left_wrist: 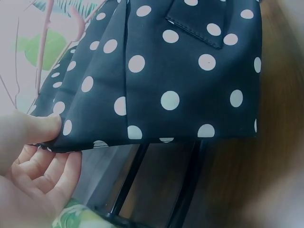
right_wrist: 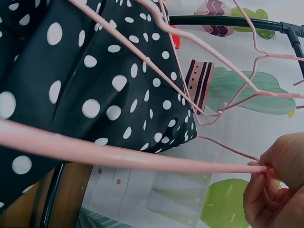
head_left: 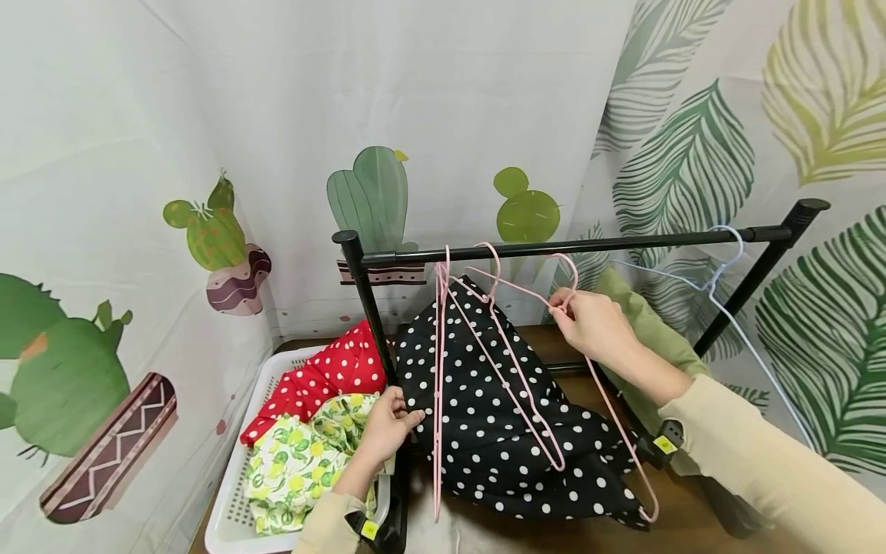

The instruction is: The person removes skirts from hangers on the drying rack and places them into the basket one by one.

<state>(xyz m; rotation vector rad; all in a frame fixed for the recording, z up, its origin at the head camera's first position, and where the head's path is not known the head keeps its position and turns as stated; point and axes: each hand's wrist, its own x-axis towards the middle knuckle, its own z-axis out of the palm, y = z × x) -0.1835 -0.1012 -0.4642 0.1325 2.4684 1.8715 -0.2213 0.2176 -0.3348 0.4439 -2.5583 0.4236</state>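
My left hand (head_left: 384,423) pinches the edge of a black garment with white polka dots (left_wrist: 152,76), thumb on top and fingers underneath. In the left wrist view the garment shows a sewn pleat and a small flap. My right hand (head_left: 598,327) pinches a pink hanger (right_wrist: 142,159) just below its hook, near the black rail (head_left: 623,244). More pink hangers (head_left: 439,385) hang to its left, in front of the garment. The garment slants down to the right behind them, and its lower right corner lies near the foot of the held hanger.
A white basket (head_left: 228,492) at the left holds a red polka-dot cloth (head_left: 332,369) and a lemon-print cloth (head_left: 291,469). A blue hanger (head_left: 737,323) hangs at the rail's right end. Green cloth (head_left: 651,331) shows behind my right arm. Printed curtains stand behind the rack.
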